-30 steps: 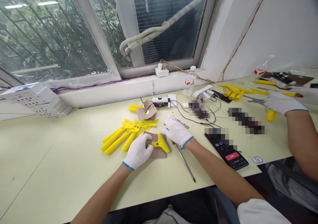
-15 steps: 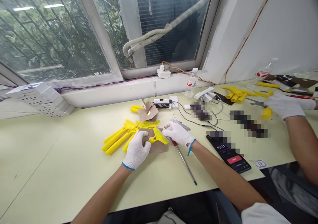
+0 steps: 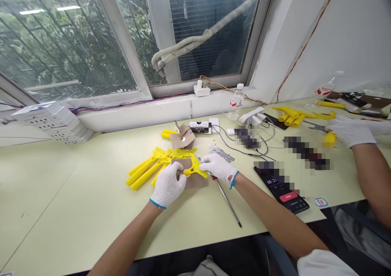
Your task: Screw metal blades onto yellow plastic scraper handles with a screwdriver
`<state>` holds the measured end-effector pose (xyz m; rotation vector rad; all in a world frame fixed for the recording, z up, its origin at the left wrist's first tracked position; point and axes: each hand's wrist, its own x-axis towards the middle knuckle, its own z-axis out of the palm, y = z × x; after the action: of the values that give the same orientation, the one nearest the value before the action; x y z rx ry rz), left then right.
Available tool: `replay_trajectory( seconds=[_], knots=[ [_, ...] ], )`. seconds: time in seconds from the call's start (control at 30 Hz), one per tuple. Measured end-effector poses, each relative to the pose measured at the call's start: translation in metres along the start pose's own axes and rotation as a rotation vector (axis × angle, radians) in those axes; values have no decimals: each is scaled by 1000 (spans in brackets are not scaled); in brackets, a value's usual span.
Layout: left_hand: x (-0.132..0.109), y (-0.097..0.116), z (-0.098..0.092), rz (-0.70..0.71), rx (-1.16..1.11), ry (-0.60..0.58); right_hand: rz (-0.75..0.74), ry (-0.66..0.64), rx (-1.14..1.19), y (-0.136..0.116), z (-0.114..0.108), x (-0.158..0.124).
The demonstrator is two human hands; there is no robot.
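Scraper [image 3: 194, 168], yellow, is held low above the table [image 3: 76, 210], over a flat piece of brown cardboard [image 3: 198, 182]. Its handle is gripped in the closed left hand [image 3: 169, 183], white-gloved. Its head is met at the edge by the bunched fingers of the gloved right hand [image 3: 217, 166]; whether anything is pinched there cannot be told. A screwdriver [image 3: 229, 204] is seen lying just beside the right hand, its shaft pointed toward the table's front edge. Thin metal strips [image 3: 222, 153] are heaped just beyond that hand. More yellow handles [image 3: 142, 176] are piled by the left hand. Farther right, a phone [image 3: 282, 190] is laid face up; beyond it, a co-worker's gloved hand [image 3: 351, 131] is noted.
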<state>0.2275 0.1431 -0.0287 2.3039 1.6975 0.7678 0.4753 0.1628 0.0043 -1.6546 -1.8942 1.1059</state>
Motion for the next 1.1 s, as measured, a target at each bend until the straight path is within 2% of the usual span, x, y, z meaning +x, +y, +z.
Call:
replay_trajectory(
  seconds=[0.27,0.5,0.67,0.83,1.0,1.1],
  knots=[
    [13,20,-22,-137,218,-208,-1,-23,20,0,7,4],
    [18,28,-23,-40,310,-256,-14,-5,73,-2,18,3],
    [19,16,-29,-72,314,-235,-16,21,116,2,13,1],
    [22,-1,-49,-101,284,-228,-45,38,146,14,1,0],
    [29,-18,-70,-143,209,-264,-104,46,153,29,-26,8],
    [45,-30,-81,-181,121,-255,-163,33,145,37,-46,14]
  ],
)
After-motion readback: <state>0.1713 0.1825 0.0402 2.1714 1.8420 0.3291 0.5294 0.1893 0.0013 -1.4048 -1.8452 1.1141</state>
